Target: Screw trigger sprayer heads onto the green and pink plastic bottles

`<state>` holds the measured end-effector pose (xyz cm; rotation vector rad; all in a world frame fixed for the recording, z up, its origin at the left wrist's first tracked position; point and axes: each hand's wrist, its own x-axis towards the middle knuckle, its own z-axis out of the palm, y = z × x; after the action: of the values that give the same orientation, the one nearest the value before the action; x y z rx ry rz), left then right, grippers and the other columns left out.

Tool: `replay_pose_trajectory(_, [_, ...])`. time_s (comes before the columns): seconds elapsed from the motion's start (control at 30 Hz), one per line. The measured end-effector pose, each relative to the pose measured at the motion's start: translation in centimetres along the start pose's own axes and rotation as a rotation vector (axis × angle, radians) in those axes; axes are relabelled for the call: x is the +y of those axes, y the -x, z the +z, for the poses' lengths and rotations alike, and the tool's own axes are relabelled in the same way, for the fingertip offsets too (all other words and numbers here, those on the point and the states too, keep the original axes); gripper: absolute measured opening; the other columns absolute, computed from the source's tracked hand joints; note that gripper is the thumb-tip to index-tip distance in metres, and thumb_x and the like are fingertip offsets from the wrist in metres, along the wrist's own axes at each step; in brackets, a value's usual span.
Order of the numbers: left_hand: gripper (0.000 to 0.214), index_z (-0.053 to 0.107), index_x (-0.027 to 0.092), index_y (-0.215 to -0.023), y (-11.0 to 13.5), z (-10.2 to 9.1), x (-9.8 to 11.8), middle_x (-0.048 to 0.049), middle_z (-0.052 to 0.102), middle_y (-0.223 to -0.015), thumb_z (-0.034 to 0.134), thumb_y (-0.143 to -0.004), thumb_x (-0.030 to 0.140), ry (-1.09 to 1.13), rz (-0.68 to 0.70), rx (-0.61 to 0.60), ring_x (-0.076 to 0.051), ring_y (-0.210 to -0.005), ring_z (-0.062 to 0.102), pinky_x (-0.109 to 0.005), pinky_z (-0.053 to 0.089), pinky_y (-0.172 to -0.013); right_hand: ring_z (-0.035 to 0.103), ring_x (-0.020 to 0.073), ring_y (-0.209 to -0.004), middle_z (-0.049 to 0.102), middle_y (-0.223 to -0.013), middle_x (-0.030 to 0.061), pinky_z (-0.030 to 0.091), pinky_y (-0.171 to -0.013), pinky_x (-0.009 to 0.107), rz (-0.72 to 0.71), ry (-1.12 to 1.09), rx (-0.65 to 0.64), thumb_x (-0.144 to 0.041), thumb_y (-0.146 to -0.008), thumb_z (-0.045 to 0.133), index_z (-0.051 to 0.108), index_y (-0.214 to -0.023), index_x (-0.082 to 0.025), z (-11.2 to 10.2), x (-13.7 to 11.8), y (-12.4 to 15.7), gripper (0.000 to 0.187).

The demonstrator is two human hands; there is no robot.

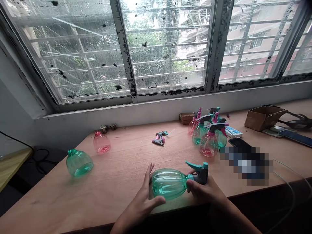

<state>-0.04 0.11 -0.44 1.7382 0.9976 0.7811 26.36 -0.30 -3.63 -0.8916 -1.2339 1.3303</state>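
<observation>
At the worktop [117, 191] edge, left hand [138, 203] and right hand [204, 191] clamp a green spray bottle [168, 184], trigger head on; green bottle [79, 163] and pink bottle [101, 142] lie headless, assembled bottles [208, 143] stand beyond.

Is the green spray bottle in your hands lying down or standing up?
Lying down: the green spray bottle lies sideways between the left hand and right hand.

A light wooden desk [114, 198] runs under the window, with a green plastic bottle body [79, 163] and a pink one [101, 142] lying tilted, and loose trigger sprayer heads [160, 138] between them and the upright spray bottles [208, 138]. A power strip [233, 132] and a cardboard box [264, 117] sit further right.
</observation>
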Motion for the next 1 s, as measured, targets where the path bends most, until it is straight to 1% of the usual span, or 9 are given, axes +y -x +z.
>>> replay_pose_trajectory(0.1, [0.089,0.002,0.027,-0.158,-0.1,-0.2,-0.4,-0.0105,0.006,-0.168,0.047,-0.092,0.065,0.06,-0.01,0.016,-0.031,-0.154,0.007,-0.051,0.011,-0.124,0.066,0.0175,-0.054,0.072,-0.063,0.002,0.044,-0.05,0.027,-0.004,-0.01,-0.012,-0.049,-0.075,0.081,0.06,-0.093,-0.018,-0.1,0.1,0.2,0.042])
replay_pose_trajectory(0.23, [0.097,0.004,0.027,-0.157,-0.2,-0.2,-0.3,-0.0129,0.013,-0.167,0.064,-0.087,0.057,0.1,-0.011,0.036,-0.032,-0.152,0.014,-0.051,0.014,-0.123,0.064,0.0159,-0.052,0.073,-0.063,0.0027,0.044,-0.049,0.025,-0.016,-0.005,0.018,-0.049,-0.075,0.082,0.061,-0.092,-0.017,-0.1,0.3,0.2,0.041])
replay_pose_trajectory(0.43, [0.105,0.015,0.028,-0.157,0.2,-0.1,0.9,-0.0094,0.025,-0.164,0.081,-0.076,0.04,0.049,-0.053,-0.031,-0.031,-0.151,0.021,-0.046,0.013,-0.125,0.064,0.0165,-0.051,0.072,-0.062,0.0028,0.045,-0.049,0.026,0.005,0.002,0.052,-0.05,-0.074,0.082,0.062,-0.093,-0.017,0.0,0.0,0.2,0.042])
replay_pose_trajectory(0.5, [0.105,0.015,0.027,-0.157,0.4,-0.3,0.9,-0.0083,0.022,-0.165,0.081,-0.076,0.042,0.033,-0.061,-0.048,-0.032,-0.151,0.019,-0.047,0.012,-0.125,0.064,0.0174,-0.052,0.072,-0.061,0.0032,0.046,-0.049,0.026,-0.001,0.019,0.044,-0.051,-0.074,0.082,0.063,-0.092,-0.017,0.0,0.0,0.3,0.043])
replay_pose_trajectory(0.6, [0.091,0.019,0.023,-0.157,0.3,-0.6,0.4,-0.0094,0.021,-0.166,0.067,-0.086,0.053,0.04,-0.048,-0.045,-0.033,-0.152,0.016,-0.05,0.009,-0.125,0.062,0.0169,-0.047,0.071,-0.062,0.0032,0.044,-0.044,0.027,-0.02,0.047,0.041,-0.053,-0.075,0.079,0.064,-0.093,-0.017,0.0,0.0,0.5,0.043])
replay_pose_trajectory(0.67, [0.081,0.028,0.021,-0.154,0.1,-0.6,0.0,-0.0116,0.029,-0.163,0.063,-0.089,0.054,0.078,-0.024,-0.027,-0.034,-0.15,0.022,-0.052,0.013,-0.124,0.06,0.0161,-0.045,0.071,-0.062,0.0032,0.043,-0.042,0.027,-0.023,0.046,0.03,-0.053,-0.076,0.078,0.063,-0.093,-0.018,0.0,-0.1,0.6,0.042])
replay_pose_trajectory(0.8, [0.084,0.041,0.025,-0.147,-0.1,-0.2,-0.2,-0.0124,0.049,-0.15,0.081,-0.076,0.045,0.154,0.02,0.015,-0.035,-0.139,0.045,-0.051,0.035,-0.117,0.058,0.0145,-0.046,0.069,-0.062,0.0026,0.042,-0.043,0.025,-0.016,0.03,0.039,-0.053,-0.076,0.078,0.063,-0.09,-0.018,0.0,-0.4,0.5,0.041])
replay_pose_trajectory(0.9, [0.089,0.043,0.03,-0.143,0.3,0.2,0.4,-0.0093,0.053,-0.146,0.089,-0.067,0.039,0.0,0.126,0.14,-0.035,-0.137,0.048,-0.05,0.04,-0.115,0.05,0.0108,-0.042,0.06,-0.053,-0.003,0.035,-0.04,0.022,0.019,-0.017,0.058,-0.053,-0.074,0.08,0.06,-0.087,-0.018,0.2,-0.5,0.6,0.042])
replay_pose_trajectory(1.0, [0.09,0.038,0.035,-0.145,1.1,0.5,1.2,-0.0081,0.052,-0.147,0.088,-0.069,0.036,-0.249,0.294,0.21,-0.033,-0.137,0.047,-0.052,0.038,-0.116,0.034,0.0051,-0.033,0.046,-0.045,-0.0101,0.023,-0.035,0.018,0.054,-0.117,0.061,-0.056,-0.075,0.078,0.057,-0.087,-0.019,0.4,-0.4,0.8,0.044])
